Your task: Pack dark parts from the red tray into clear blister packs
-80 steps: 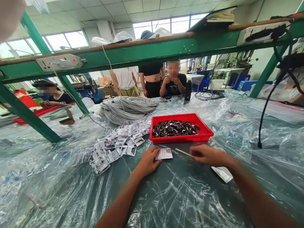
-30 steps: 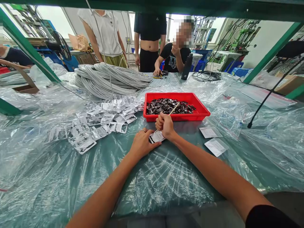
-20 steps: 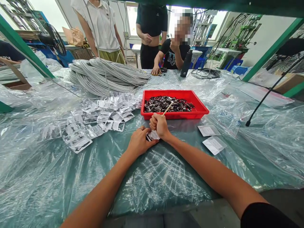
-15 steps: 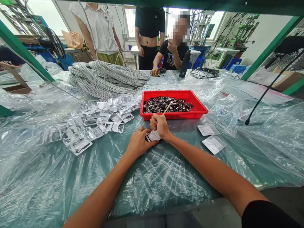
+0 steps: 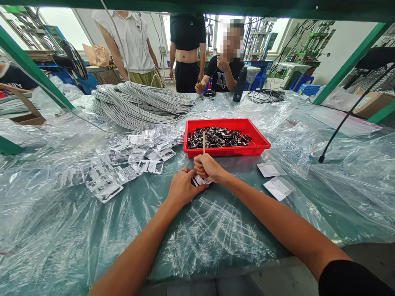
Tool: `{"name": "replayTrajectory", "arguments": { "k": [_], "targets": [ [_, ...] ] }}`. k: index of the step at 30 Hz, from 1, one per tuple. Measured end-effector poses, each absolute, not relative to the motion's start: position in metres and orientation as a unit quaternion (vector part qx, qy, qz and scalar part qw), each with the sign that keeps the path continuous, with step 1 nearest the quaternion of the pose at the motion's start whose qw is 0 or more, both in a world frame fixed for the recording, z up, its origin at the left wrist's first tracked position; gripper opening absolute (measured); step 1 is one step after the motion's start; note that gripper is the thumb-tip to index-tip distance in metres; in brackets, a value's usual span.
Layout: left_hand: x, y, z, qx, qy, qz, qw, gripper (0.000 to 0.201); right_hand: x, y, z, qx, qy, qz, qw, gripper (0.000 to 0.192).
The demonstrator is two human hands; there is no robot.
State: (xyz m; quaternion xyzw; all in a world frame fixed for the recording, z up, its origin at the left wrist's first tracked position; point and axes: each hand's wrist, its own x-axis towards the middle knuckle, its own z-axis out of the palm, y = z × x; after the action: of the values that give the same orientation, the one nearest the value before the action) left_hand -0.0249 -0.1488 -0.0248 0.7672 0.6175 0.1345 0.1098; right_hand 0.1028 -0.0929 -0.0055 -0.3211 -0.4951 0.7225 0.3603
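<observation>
My right hand is closed in a fist around a thin pale wooden stick, whose upper end points up in front of the red tray. Beneath that fist lies a small clear packet with a white label, partly covered by both hands. With thumb and fingers on either side, my left hand holds the packet down on the table. The stick's lower end is hidden by my fist. Just beyond, the red tray contains many small black and metallic pieces.
Many similar packets are heaped to the left; two white-labelled ones lie right. Behind are a grey cable coil and a dark bottle. Plastic sheeting covers the table. Across it, one co-worker sits and two stand.
The stick has swung from leaning right to nearly upright as my right fist turned and lowered over the packet. My left hand stays on the packet. The seated co-worker's hand has lifted off the table.
</observation>
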Motion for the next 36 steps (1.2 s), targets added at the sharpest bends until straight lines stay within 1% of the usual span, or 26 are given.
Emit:
{"name": "replayTrajectory", "arguments": {
  "k": [2, 4, 6, 7, 9, 13, 15, 16, 18, 19, 20, 24, 31, 33, 36],
  "targets": [
    [-0.023, -0.151, -0.023, 0.764, 0.624, 0.123, 0.108, 0.043, 0.109, -0.094, -0.002, -0.315, -0.504, 0.751, 0.288, 0.037],
    [-0.021, -0.153, -0.02, 0.762, 0.629, 0.109, 0.107, 0.043, 0.113, -0.093, -0.001, -0.31, -0.499, 0.775, 0.236, 0.037],
    [-0.019, -0.154, -0.019, 0.762, 0.632, 0.098, 0.102, 0.044, 0.114, -0.09, -0.002, -0.315, -0.482, 0.788, 0.22, 0.039],
    [-0.019, -0.154, -0.018, 0.762, 0.633, 0.094, 0.098, 0.045, 0.115, -0.089, -0.001, -0.318, -0.473, 0.79, 0.226, 0.04],
    [-0.02, -0.153, -0.018, 0.764, 0.632, 0.09, 0.095, 0.045, 0.116, -0.088, 0.002, -0.318, -0.454, 0.786, 0.274, 0.043],
    [-0.03, -0.148, -0.024, 0.783, 0.606, 0.095, 0.1, 0.047, 0.122, -0.085, 0.012, -0.301, -0.396, 0.751, 0.434, 0.047],
    [-0.034, -0.139, -0.031, 0.791, 0.594, 0.124, 0.08, 0.053, 0.125, -0.08, 0.012, -0.306, -0.374, 0.731, 0.483, 0.048],
    [-0.035, -0.133, -0.035, 0.79, 0.59, 0.152, 0.065, 0.06, 0.127, -0.076, 0.011, -0.307, -0.367, 0.723, 0.498, 0.049],
    [-0.032, -0.122, -0.04, 0.791, 0.578, 0.195, 0.057, 0.071, 0.129, -0.07, 0.006, -0.307, -0.36, 0.711, 0.52, 0.049],
    [-0.029, -0.119, -0.041, 0.795, 0.567, 0.206, 0.069, 0.073, 0.129, -0.069, 0.003, -0.307, -0.357, 0.706, 0.528, 0.049],
    [-0.026, -0.117, -0.041, 0.8, 0.554, 0.213, 0.087, 0.071, 0.129, -0.068, 0.0, -0.306, -0.354, 0.704, 0.535, 0.05],
    [-0.016, -0.121, -0.04, 0.805, 0.522, 0.234, 0.155, 0.054, 0.125, -0.071, -0.009, -0.295, -0.339, 0.7, 0.554, 0.05],
    [-0.014, -0.13, -0.038, 0.784, 0.532, 0.258, 0.192, 0.036, 0.108, -0.081, -0.021, -0.268, -0.379, 0.671, 0.579, 0.048],
    [-0.013, -0.131, -0.037, 0.782, 0.532, 0.256, 0.199, 0.033, 0.107, -0.084, -0.022, -0.268, -0.398, 0.653, 0.585, 0.048],
    [-0.012, -0.133, -0.037, 0.776, 0.539, 0.254, 0.207, 0.035, 0.109, -0.086, -0.022, -0.264, -0.421, 0.632, 0.594, 0.047]
  ]
}}
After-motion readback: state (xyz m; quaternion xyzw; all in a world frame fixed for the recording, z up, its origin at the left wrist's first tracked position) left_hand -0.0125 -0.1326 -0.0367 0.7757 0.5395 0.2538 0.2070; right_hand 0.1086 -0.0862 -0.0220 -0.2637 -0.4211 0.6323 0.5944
